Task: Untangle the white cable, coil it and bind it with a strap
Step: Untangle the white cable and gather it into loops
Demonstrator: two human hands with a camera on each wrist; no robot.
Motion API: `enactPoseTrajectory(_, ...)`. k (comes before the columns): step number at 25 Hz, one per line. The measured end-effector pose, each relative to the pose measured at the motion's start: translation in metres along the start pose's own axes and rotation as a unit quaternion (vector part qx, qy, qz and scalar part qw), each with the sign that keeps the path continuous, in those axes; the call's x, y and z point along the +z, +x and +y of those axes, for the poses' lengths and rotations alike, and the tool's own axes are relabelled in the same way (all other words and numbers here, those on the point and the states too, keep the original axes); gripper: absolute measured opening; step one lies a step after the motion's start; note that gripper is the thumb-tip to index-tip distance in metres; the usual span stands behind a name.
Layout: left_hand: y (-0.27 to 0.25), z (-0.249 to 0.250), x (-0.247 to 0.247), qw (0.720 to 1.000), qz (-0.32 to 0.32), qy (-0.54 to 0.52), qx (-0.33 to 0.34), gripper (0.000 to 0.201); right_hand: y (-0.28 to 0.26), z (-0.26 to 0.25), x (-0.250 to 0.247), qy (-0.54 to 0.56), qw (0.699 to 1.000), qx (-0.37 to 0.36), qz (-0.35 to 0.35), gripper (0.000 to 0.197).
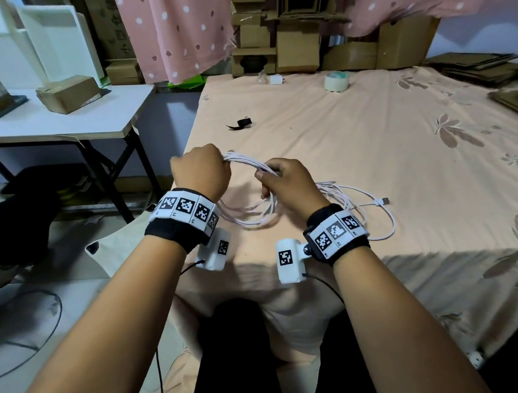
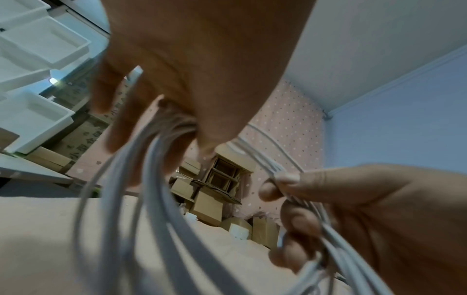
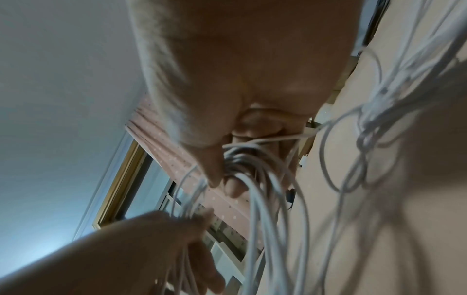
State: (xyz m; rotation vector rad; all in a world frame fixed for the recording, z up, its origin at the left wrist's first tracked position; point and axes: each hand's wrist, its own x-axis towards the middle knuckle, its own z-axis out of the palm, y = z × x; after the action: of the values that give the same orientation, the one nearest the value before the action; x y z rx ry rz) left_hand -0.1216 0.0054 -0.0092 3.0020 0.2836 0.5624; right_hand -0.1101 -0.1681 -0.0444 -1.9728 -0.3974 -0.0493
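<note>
The white cable (image 1: 245, 163) is gathered into several loops held above the peach bedsheet. My left hand (image 1: 201, 173) grips the loops at their left end, fingers curled round the strands (image 2: 161, 139). My right hand (image 1: 281, 181) pinches the same bundle on its right side between thumb and fingers (image 3: 232, 173). Loose cable trails right across the sheet to a USB plug (image 1: 384, 201). A small black strap (image 1: 243, 123) lies on the sheet beyond the hands, apart from them.
A tape roll (image 1: 336, 80) and a white charger (image 1: 277, 79) sit at the bed's far edge (image 1: 272, 73). Cardboard boxes (image 1: 298, 48) stand behind, flattened cardboard (image 1: 475, 66) at right. A white folding table (image 1: 57, 123) with a box is at left.
</note>
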Motion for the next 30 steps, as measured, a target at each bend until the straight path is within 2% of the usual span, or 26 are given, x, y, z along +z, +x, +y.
enactPoseTrajectory(1, 0.0, -0.002, 0.001, 0.999, -0.024, 0.014, -0.018, 0.024, 0.0, 0.0, 0.0, -0.008, 1.0, -0.003, -0.005, 0.02)
enactPoseTrajectory(2, -0.001, -0.001, 0.002, 0.999, -0.037, 0.021, -0.007, 0.016, 0.0, -0.001, 0.001, -0.022, 1.0, -0.015, -0.01, 0.022)
enactPoseTrajectory(3, -0.002, 0.003, 0.004, 0.998, -0.042, 0.01, 0.038, 0.012, -0.002, -0.005, 0.001, -0.045, 0.999, -0.025, -0.013, 0.022)
enactPoseTrajectory(5, -0.005, 0.013, 0.005, 0.986, -0.047, -0.062, 0.149, 0.023, 0.0, -0.011, 0.003, -0.071, 0.996, -0.046, -0.014, 0.016)
enactPoseTrajectory(7, -0.005, 0.02, 0.001, 0.974, -0.069, -0.132, 0.171, 0.018, 0.002, -0.012, 0.0, -0.075, 0.996, -0.045, 0.003, 0.011)
enactPoseTrajectory(9, -0.003, 0.019, -0.001, 0.979, -0.045, -0.147, 0.134, 0.013, 0.002, -0.009, -0.006, -0.121, 0.992, -0.021, 0.005, 0.009)
enactPoseTrajectory(10, -0.003, 0.018, -0.002, 0.984, -0.027, -0.137, 0.11, 0.018, 0.002, -0.006, -0.01, -0.155, 0.988, -0.01, -0.004, 0.006)
enactPoseTrajectory(13, -0.001, 0.015, -0.004, 0.989, -0.005, -0.142, 0.04, 0.033, 0.002, -0.001, -0.021, -0.173, 0.984, 0.041, -0.026, 0.032)
enactPoseTrajectory(17, 0.009, 0.006, -0.01, 0.987, 0.028, -0.156, -0.016, 0.045, 0.004, 0.01, -0.037, -0.171, 0.98, 0.06, -0.078, 0.053)
enactPoseTrajectory(19, 0.014, 0.0, -0.014, 0.984, 0.04, -0.17, -0.041, 0.046, 0.005, 0.013, -0.043, -0.211, 0.972, 0.068, -0.082, 0.043)
enactPoseTrajectory(21, 0.017, -0.004, -0.017, 0.981, 0.039, -0.178, -0.061, 0.041, 0.004, 0.014, -0.046, -0.262, 0.962, 0.064, -0.036, 0.029)
enactPoseTrajectory(23, 0.018, -0.007, -0.017, 0.98, 0.037, -0.177, -0.079, 0.03, 0.004, 0.013, -0.048, -0.305, 0.948, 0.067, 0.068, 0.022)
enactPoseTrajectory(26, 0.02, -0.019, -0.017, 0.972, 0.047, -0.2, -0.112, 0.022, 0.006, 0.015, -0.053, -0.292, 0.928, 0.094, 0.212, 0.016)
enactPoseTrajectory(28, 0.022, -0.027, -0.017, 0.964, 0.061, -0.219, -0.138, 0.024, 0.006, 0.018, -0.061, -0.261, 0.913, 0.137, 0.282, 0.029)
enactPoseTrajectory(30, 0.023, -0.031, -0.018, 0.96, 0.068, -0.227, -0.152, 0.026, 0.007, 0.02, -0.066, -0.24, 0.911, 0.192, 0.276, 0.048)
